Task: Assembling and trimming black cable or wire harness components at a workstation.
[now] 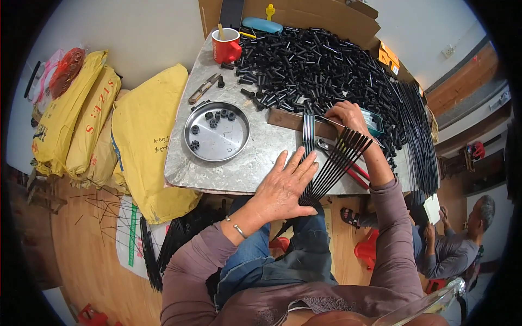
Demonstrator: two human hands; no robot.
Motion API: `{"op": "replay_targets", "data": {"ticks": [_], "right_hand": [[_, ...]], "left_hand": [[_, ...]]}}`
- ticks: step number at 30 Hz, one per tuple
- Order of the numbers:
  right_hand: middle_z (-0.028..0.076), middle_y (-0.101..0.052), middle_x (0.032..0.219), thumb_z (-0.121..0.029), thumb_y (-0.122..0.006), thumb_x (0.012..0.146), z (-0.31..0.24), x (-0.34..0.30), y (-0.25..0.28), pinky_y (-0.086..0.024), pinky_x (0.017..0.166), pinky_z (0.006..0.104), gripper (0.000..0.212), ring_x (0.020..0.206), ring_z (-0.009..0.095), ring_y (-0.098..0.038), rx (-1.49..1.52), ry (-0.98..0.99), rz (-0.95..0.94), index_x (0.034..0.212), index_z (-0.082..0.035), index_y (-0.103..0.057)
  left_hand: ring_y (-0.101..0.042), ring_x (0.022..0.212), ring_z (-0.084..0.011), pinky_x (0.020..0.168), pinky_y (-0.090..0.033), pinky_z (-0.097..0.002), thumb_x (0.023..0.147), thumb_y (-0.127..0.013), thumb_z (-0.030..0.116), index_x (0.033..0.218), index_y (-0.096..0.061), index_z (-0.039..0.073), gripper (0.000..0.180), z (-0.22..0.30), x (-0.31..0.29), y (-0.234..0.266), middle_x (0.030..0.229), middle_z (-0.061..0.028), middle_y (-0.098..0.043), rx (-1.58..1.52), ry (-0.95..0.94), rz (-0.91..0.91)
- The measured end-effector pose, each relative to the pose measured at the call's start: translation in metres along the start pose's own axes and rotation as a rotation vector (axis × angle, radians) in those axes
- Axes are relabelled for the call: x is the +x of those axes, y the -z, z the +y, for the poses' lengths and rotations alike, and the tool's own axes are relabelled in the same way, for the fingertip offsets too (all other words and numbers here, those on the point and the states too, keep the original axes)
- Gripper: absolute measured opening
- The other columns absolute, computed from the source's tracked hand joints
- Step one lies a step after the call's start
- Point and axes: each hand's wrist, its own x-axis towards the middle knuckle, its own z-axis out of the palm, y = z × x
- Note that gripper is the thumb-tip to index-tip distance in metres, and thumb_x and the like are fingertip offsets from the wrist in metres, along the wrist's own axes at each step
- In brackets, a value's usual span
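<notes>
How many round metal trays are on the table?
1: the tray sits at left on the table, beyond and left of the left hand. The black pile may hide more.

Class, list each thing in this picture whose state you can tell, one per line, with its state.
Black rods: partly fanned out
Left hand: fingers spread, over the rods
Right hand: fingers bent, grip hidden
Red-handled tool: lying on the table, partly covered by rods
Red mug: upright, stick inside
Round metal dish: holding small black parts
Black tubular pieces: loosely heaped
Yellow sack: creased, beside the table
</notes>
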Motion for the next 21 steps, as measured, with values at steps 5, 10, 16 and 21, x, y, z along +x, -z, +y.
{"op": "replay_targets", "data": {"ticks": [5, 10, 16, 21], "right_hand": [[0.007, -0.061, 0.077, -0.004, -0.064, 0.074, -0.003, 0.014, 0.002, -0.044, 0.072, 0.0368, 0.005, 0.078, 0.025, -0.06, 0.039, -0.021, -0.02, 0.079, -0.006, -0.064], [0.009, -0.065, 0.073, -0.013, -0.065, 0.073, 0.002, 0.028, -0.006, -0.048, 0.059, 0.0371, 0.013, 0.065, 0.027, -0.063, 0.277, 0.001, -0.158, 0.084, -0.006, -0.067], [0.013, -0.068, 0.084, -0.016, -0.065, 0.077, -0.011, 0.021, -0.013, -0.05, 0.067, 0.0369, 0.015, 0.078, 0.029, -0.065, 0.285, -0.1, 0.106, 0.086, -0.005, -0.07], [0.013, -0.065, 0.082, -0.013, -0.061, 0.081, 0.0, 0.008, -0.019, -0.049, 0.072, 0.0383, 0.013, 0.08, 0.03, -0.063, 0.217, -0.104, -0.02, 0.086, -0.002, -0.068]], "left_hand": [[-0.02, 0.141, -0.0361, 0.114, -0.017, -0.0515, 0.069, -0.069, 0.06, 0.137, -0.04, -0.001, 0.096, 0.0, 0.0, 0.001, 0.15, -0.0181, -0.028, -0.001, -0.005, 0.004], [-0.021, 0.141, -0.0361, 0.114, -0.017, -0.0512, 0.069, -0.069, 0.06, 0.137, -0.041, -0.001, 0.095, 0.0, -0.001, 0.001, 0.15, -0.0181, -0.029, 0.0, -0.005, 0.0], [-0.021, 0.141, -0.0355, 0.114, -0.018, -0.0508, 0.069, -0.069, 0.06, 0.137, -0.041, -0.001, 0.095, 0.0, -0.001, 0.0, 0.15, -0.0177, -0.029, 0.006, 0.01, 0.01], [-0.022, 0.14, -0.0356, 0.113, -0.019, -0.0508, 0.068, -0.069, 0.06, 0.137, -0.041, -0.001, 0.096, 0.002, 0.003, 0.001, 0.149, -0.0178, -0.029, 0.016, -0.032, 0.001]]}}
